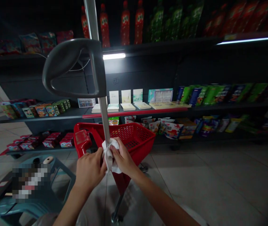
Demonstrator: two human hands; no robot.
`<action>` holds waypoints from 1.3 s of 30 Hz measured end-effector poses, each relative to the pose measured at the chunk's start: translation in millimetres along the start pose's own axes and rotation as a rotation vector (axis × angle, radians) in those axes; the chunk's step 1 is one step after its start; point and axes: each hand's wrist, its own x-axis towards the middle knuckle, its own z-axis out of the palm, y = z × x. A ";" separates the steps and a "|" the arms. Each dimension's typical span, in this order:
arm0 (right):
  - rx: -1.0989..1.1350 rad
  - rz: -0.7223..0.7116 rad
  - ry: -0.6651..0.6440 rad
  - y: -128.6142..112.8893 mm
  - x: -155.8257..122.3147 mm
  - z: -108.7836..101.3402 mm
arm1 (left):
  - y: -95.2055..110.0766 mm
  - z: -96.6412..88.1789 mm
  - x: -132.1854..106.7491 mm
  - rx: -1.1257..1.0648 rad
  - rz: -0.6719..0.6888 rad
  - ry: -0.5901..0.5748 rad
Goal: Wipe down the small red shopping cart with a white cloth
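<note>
A white cloth (pixel 110 153) is wrapped around the lower part of a metal pole (pixel 105 122). My left hand (pixel 90 168) grips the cloth from the left side, its fingers closed at the pole. From the right, my right hand (pixel 123 157) presses the cloth against the pole with thumb and fingers. Higher up, a dark grey loop handle (pixel 77 91) is fixed to the pole. Just behind my hands stands a red shopping cart (pixel 145 138) with a perforated basket. The cloth hides the pole where I hold it.
A blue-grey plastic stool (pixel 63 172) stands at the lower left with items on it, partly blurred out. Dark shelves (pixel 143 73) span the back, carrying red bottles (pixel 125 25), booklets (pixel 126 106), snack bags (pixel 173 129) and small boxes (pixel 48 110). Tiled floor (pixel 195 182) lies to the right.
</note>
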 end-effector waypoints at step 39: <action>-0.885 0.002 -0.281 71.9 -17.8 -69.3 | -53.4 34.5 12.5 0.194 -0.112 0.199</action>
